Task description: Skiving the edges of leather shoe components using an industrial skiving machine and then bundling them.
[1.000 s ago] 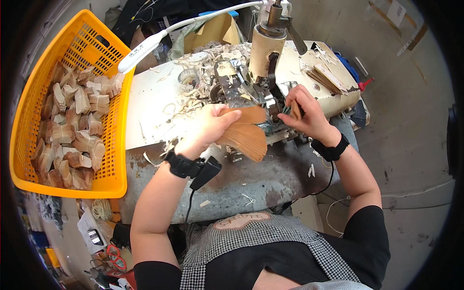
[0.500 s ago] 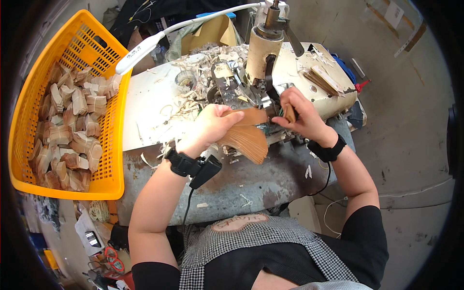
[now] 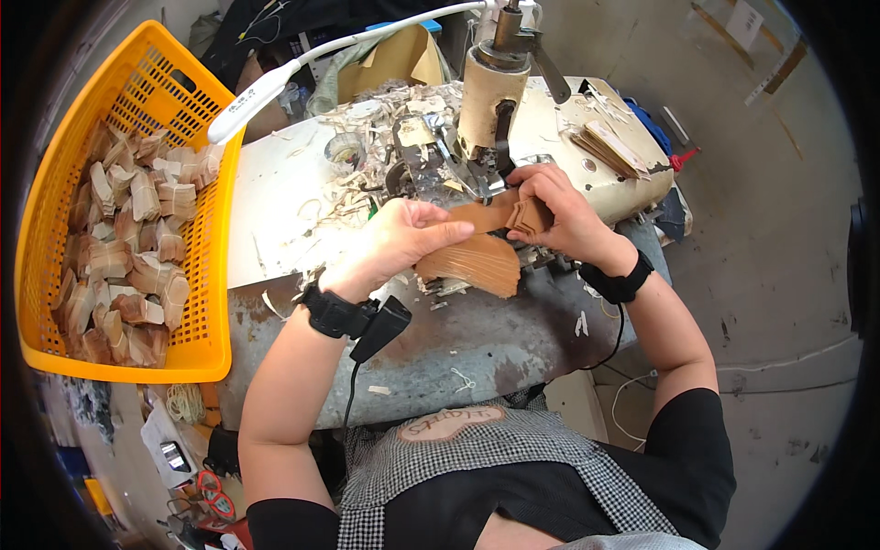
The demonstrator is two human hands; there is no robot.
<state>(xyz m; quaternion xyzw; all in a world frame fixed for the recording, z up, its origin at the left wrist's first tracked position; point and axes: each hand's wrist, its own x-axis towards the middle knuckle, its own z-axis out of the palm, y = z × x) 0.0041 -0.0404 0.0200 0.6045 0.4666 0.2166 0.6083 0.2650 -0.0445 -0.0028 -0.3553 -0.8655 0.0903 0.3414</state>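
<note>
My left hand point(image 3: 403, 240) is closed on a fanned stack of brown leather-like pieces point(image 3: 472, 266), thumb on top. One piece point(image 3: 484, 216) sticks out from it to the right, under the machine's presser area. In my right hand point(image 3: 564, 206), pinched between thumb and fingers, is a small stack of similar brown pieces point(image 3: 529, 218). That small stack meets the end of the protruding piece; whether my right fingers grip this piece too, I cannot tell. Just beyond both hands stands the bench machine point(image 3: 495, 96) with a cream upright column and dark metal parts.
A yellow basket point(image 3: 234, 266) with several banded bundles of pieces stands at left. Pale scraps point(image 3: 367, 188) litter the machine's white top. A lamp point(image 3: 252, 105) hangs above it. Flat strips point(image 3: 610, 151) lie at right. The worn metal table edge point(image 3: 431, 367) is nearest me.
My right hand has moved left and slightly down, bringing its small stack against the protruding piece. The fanned stack in my left hand has swung slightly up to the right.
</note>
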